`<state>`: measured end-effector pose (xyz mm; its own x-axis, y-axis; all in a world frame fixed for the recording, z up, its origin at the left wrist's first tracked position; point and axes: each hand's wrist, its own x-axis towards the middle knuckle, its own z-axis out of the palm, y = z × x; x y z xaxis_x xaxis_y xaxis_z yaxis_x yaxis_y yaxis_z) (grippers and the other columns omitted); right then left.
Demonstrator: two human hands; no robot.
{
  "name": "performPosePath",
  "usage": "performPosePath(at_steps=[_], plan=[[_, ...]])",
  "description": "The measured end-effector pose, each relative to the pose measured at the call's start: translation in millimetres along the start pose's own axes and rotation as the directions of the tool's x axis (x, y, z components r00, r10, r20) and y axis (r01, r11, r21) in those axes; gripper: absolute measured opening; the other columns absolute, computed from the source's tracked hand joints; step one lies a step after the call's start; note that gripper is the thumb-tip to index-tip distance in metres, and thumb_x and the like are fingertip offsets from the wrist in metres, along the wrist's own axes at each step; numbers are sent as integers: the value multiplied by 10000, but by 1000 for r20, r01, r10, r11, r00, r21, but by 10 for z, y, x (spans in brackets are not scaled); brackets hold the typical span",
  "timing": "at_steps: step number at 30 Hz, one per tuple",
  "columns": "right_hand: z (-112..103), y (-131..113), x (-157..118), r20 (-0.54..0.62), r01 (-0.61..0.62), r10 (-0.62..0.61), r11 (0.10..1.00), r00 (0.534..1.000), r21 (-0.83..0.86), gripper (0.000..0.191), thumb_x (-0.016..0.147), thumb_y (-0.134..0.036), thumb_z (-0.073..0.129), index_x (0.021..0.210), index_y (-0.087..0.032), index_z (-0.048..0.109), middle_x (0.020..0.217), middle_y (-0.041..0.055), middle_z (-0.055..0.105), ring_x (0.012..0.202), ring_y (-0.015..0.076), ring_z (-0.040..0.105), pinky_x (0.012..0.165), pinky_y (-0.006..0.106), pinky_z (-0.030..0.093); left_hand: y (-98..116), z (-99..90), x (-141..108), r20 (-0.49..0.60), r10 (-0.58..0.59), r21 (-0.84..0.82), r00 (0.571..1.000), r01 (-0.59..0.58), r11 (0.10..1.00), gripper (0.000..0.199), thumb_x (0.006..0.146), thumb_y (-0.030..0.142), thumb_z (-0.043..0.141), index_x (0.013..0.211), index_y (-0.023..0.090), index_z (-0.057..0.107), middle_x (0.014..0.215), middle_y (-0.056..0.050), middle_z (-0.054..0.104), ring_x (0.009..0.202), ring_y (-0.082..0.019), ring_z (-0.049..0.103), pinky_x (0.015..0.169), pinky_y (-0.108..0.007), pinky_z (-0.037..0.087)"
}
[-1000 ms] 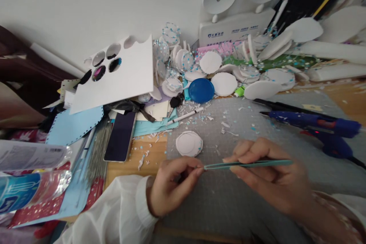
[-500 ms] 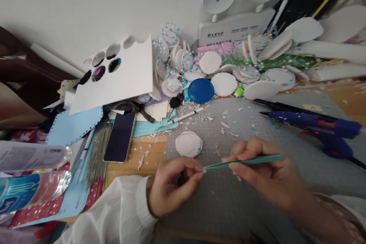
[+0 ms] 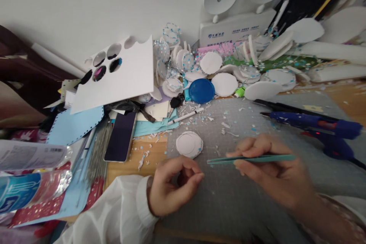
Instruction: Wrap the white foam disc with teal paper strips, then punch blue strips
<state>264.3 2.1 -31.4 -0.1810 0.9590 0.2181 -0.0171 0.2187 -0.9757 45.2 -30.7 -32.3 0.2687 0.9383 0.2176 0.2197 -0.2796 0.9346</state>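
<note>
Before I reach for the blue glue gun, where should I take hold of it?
Probably grip the glue gun by its handle, coming from the near right: the handle slants toward you, while the nozzle points left, away from that grip.

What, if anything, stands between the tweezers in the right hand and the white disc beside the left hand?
Nothing visible does: between the tips of the tweezers and the white disc, only a strip of grey mat shows. The left hand is close, but beside this path, not across it.
</note>
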Motion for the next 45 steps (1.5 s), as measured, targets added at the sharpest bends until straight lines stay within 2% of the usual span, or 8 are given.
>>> performPosePath(at_steps=[4, 9, 17, 21, 25, 33, 39, 45], plan=[[-147, 16, 73, 162, 94, -59, 972, 985, -217, 167, 773, -113, 681, 802, -247, 585, 754, -17, 659, 722, 124, 646, 649, 217, 537, -6, -49, -10, -62, 37, 44, 997, -34, 998, 278, 936, 223, 498, 663, 176, 484, 539, 46, 428, 495, -74, 404, 486, -191, 335], [-209, 140, 67, 450, 208, -6, 892, 893, -400, 144, 776, -105, 639, 819, -229, 579, 771, 8, 658, 690, 148, 628, 609, 267, 495, -23, -83, -21, -39, 33, 68, 999, -30, 997, 444, 971, 298, 411, 555, 186, 303, 513, 50, 274, 470, -83, 320, 474, -250, 243], [-178, 87, 49, 405, 275, -131, 906, 905, -323, 193, 779, -66, 633, 842, -236, 567, 758, 6, 662, 687, 143, 641, 619, 267, 509, -23, -84, -26, -9, -3, 73, 1000, 4, 997, 478, 976, 339, 390, 534, 188, 290, 490, 48, 267, 448, -81, 299, 459, -256, 230], [-180, 3, 38, 277, 215, -153, 954, 949, -211, 234, 767, -47, 658, 850, -255, 588, 757, 1, 667, 708, 148, 652, 631, 272, 526, -7, -77, -13, -8, -42, 48, 999, 42, 998, 474, 980, 340, 396, 548, 162, 468, 486, 28, 408, 462, -77, 398, 474, -220, 300], [-142, -28, 16, 160, 137, -123, 988, 979, -78, 247, 756, -52, 681, 836, -273, 603, 730, -5, 666, 689, 154, 637, 618, 285, 536, 3, -25, 26, 48, -121, 45, 991, 119, 992, 323, 944, 295, 472, 750, 124, 666, 474, 34, 432, 429, -77, 369, 431, -204, 301], [0, -26, 41, 128, -92, 83, 994, 988, 61, 140, 776, -177, 711, 717, -237, 599, 668, 13, 630, 623, 139, 606, 510, 233, 494, -51, 47, 17, 204, -51, 27, 978, 47, 999, 187, 894, 208, 537, 898, 108, 695, 476, 29, 494, 398, -65, 386, 400, -175, 314], [11, 84, 36, 197, -349, 312, 917, 930, 195, 209, 791, -303, 719, 710, -207, 553, 685, -8, 584, 522, 83, 525, 458, 212, 446, -24, 34, 29, 189, -63, 21, 980, 60, 998, 273, 932, 278, 496, 831, 102, 679, 596, -62, 631, 552, -127, 577, 483, -194, 425], [66, 113, 15, 266, -510, 441, 803, 857, 309, 208, 773, -326, 738, 739, -200, 576, 644, -23, 583, 539, 80, 512, 478, 204, 419, -32, 20, 39, 190, -34, -19, 981, 38, 999, 320, 940, 318, 486, 804, 102, 679, 571, -71, 626, 556, -140, 593, 490, -204, 436]])
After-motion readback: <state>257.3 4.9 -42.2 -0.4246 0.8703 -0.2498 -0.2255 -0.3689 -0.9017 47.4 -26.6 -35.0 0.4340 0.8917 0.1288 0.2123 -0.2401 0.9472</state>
